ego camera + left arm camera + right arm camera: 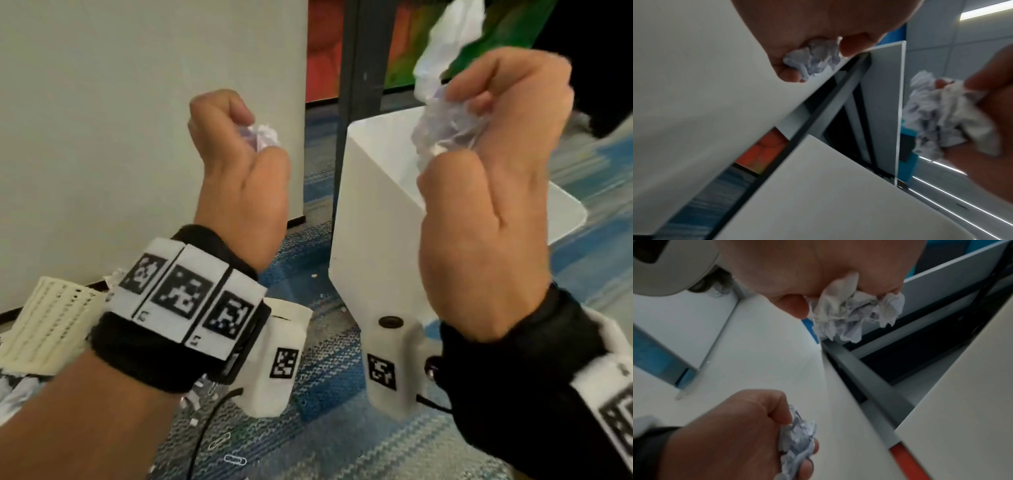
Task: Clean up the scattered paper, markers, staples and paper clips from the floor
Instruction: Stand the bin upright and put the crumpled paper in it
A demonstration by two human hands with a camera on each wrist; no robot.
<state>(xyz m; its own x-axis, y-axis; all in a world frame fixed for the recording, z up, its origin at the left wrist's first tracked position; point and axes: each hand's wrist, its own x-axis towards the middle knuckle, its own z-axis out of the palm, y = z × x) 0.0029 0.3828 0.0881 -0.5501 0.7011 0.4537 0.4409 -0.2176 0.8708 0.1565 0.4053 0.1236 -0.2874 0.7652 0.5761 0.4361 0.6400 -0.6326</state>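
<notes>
We hold a wad of crumpled paper in each fist above the white bin (pixel 373 219), our landmark here. Our left hand (pixel 236 192) is curled tight round a small paper ball (pixel 262 135), up and to the left of the bin, over the carpet rather than over the bin's mouth. Our right hand (pixel 486 192) clutches a larger paper wad (pixel 442 126) that hangs over the bin's open top, loose ends sticking out past the fingers.

What could go wrong: if we let go of the small ball where the left hand is now, we judge it would miss the bin and land back on the floor, since that hand sits off to the bin's left side. The larger wad is ragged and only partly enclosed, so a strip could tear free or catch the rim and tumble outside. The bin also looks light and stands tilted in our view; a knock from a wrist might tip it.

The floor round the bin is a blue and grey patterned carpet (pixel 329 438). In front of the bin, nearer to us, two paper clips (pixel 226 448) lie on it, with small white scraps (pixel 313 275) at the bin's foot. To the left of the bin stands a pale wall panel (pixel 137 120), and low beside it a cream perforated basket (pixel 48 325). Behind the bin rises a dark post (pixel 352 68) and a red and green picture (pixel 404 44).
</notes>
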